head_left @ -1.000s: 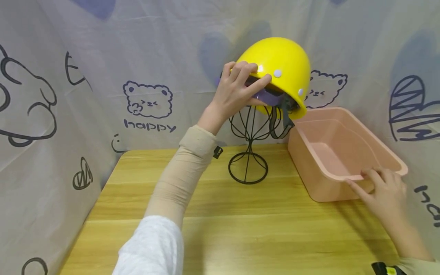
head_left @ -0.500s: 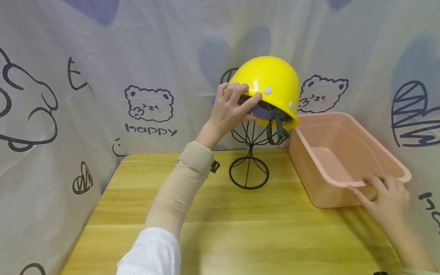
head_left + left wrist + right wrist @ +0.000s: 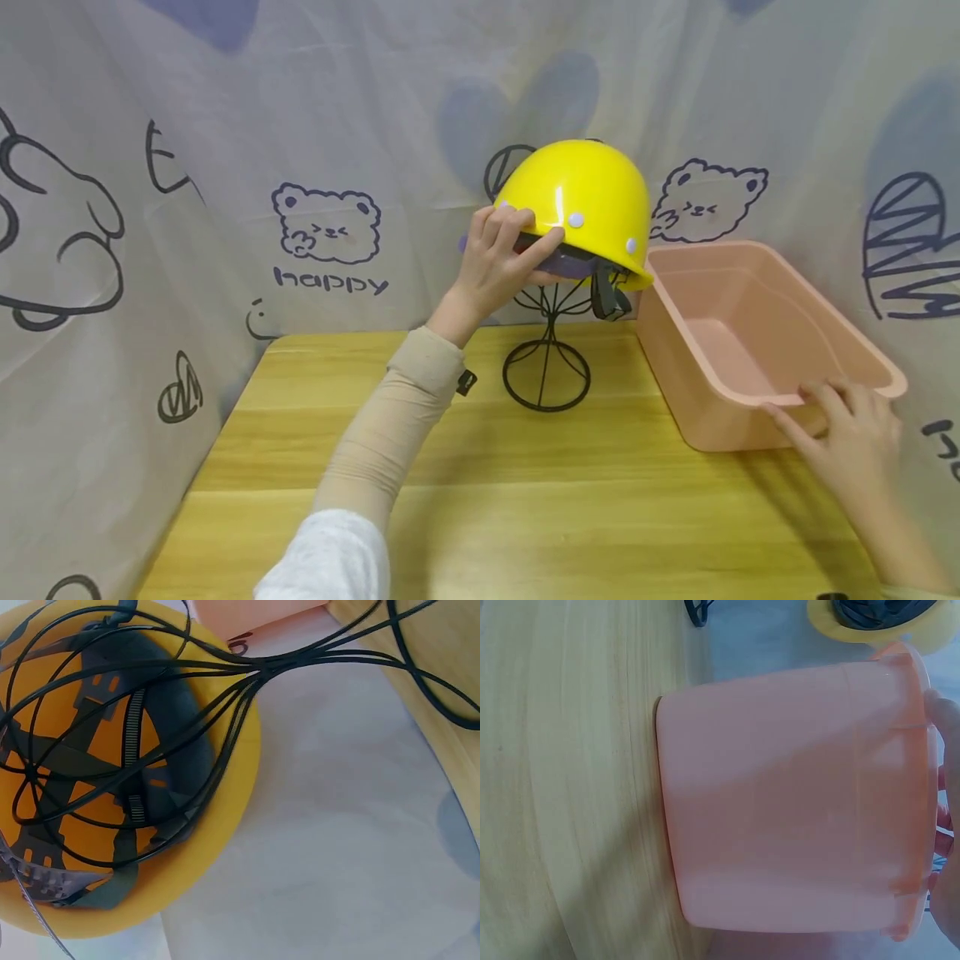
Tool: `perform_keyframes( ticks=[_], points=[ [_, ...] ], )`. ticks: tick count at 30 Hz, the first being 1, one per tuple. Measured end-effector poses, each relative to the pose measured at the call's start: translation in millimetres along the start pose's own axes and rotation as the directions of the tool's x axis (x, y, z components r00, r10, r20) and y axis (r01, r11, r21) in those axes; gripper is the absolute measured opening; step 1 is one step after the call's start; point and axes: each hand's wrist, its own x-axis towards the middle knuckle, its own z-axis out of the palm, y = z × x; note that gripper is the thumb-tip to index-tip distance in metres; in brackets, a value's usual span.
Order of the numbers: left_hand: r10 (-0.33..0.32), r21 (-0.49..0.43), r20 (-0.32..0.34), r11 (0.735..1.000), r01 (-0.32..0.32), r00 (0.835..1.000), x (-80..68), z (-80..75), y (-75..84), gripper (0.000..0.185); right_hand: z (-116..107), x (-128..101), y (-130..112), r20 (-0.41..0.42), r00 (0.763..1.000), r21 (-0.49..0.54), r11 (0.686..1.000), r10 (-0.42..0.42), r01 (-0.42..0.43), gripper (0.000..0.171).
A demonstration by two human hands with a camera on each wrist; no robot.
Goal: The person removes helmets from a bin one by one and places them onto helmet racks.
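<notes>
A yellow hard hat sits over the top of a black wire stand. My left hand grips the hat's left rim, fingers on the shell and thumb under the edge. Beneath the rim show a purple band and dark straps. From below, in the left wrist view, the stand's wire loops reach up inside the yellow shell with its grey webbing. My right hand holds the near rim of a pink plastic bin, thumb outside and fingers over the edge.
The bin stands on the right of the wooden table, close beside the stand. A pale cloth with bear drawings hangs behind and at both sides. A small black clip shows by the left wrist.
My left hand has brought the hard hat down and slightly left, lower over the stand, and it tilts less. My right hand stays on the bin's rim.
</notes>
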Motion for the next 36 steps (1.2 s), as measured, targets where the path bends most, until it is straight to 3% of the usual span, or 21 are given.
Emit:
perform_keyframes(
  ticks=[13,20,29,36],
  points=[
    [-0.015,-0.014,0.002,1.000,0.016,1.000,-20.4,-1.5,11.4,0.062,0,-1,-3,0.030,0.999,-0.002,0.999,0.039,-0.039,0.045],
    [-0.006,0.019,-0.005,1.000,0.006,1.000,-34.9,-3.8,19.6,0.065,1,-1,-2,-0.002,1.000,0.000,1.000,0.007,-0.007,0.048],
    [0.006,-0.034,0.148,0.999,-0.001,0.989,-56.5,-29.5,32.3,0.052,-2,0,-2,-0.019,1.000,0.014,1.000,0.002,-0.001,0.050],
    [0.028,-0.094,0.232,0.996,-0.006,0.972,-69.8,-46.1,39.3,0.057,-1,-3,-5,-0.024,1.000,0.020,1.000,-0.021,0.021,0.057]
  ],
)
